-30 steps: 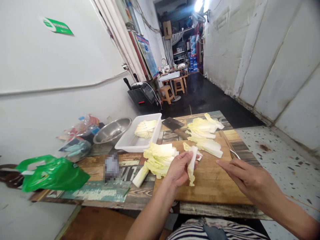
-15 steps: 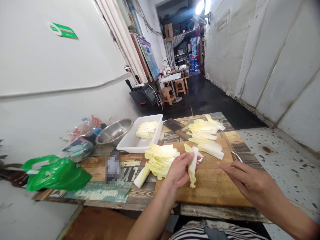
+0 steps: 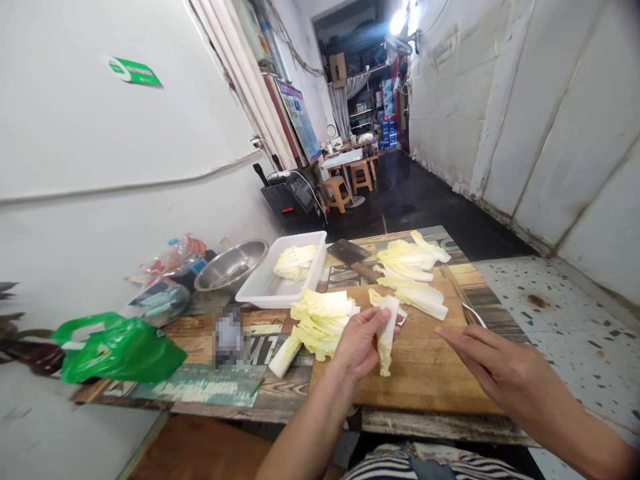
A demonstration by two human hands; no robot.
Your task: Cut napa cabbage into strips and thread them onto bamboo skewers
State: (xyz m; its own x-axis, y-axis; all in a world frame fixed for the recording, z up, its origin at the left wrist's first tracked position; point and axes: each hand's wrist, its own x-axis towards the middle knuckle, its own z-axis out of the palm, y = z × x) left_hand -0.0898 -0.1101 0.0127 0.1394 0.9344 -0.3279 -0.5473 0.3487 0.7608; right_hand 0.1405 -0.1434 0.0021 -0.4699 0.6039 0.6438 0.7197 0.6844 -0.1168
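Observation:
In my left hand (image 3: pixel 361 340) a narrow strip of napa cabbage leaf (image 3: pixel 387 337) hangs upright, pinched between thumb and fingers above the wooden cutting board (image 3: pixel 420 380). My right hand (image 3: pixel 493 363) is closed with fingertips together, pointing at the strip from the right. A thin skewer (image 3: pixel 607 419) runs out behind that hand; its front end is too fine to make out clearly. One pile of cabbage leaves (image 3: pixel 320 320) lies by my left hand. Another group of cabbage leaves (image 3: pixel 410 267) rests on the board's far right part.
A cleaver (image 3: pixel 350 252) lies beyond the board. Beside it stands a white plastic tray (image 3: pixel 257 293) holding skewered cabbage, then a steel bowl (image 3: pixel 245 252). Thin skewers (image 3: pixel 457 287) lie along the board's right edge. A green plastic bag (image 3: pixel 120 350) sits at the table's left end.
The view has shifted slightly. My hands hold nearly the same pose, with the cabbage strip turned a little and the right hand almost still.

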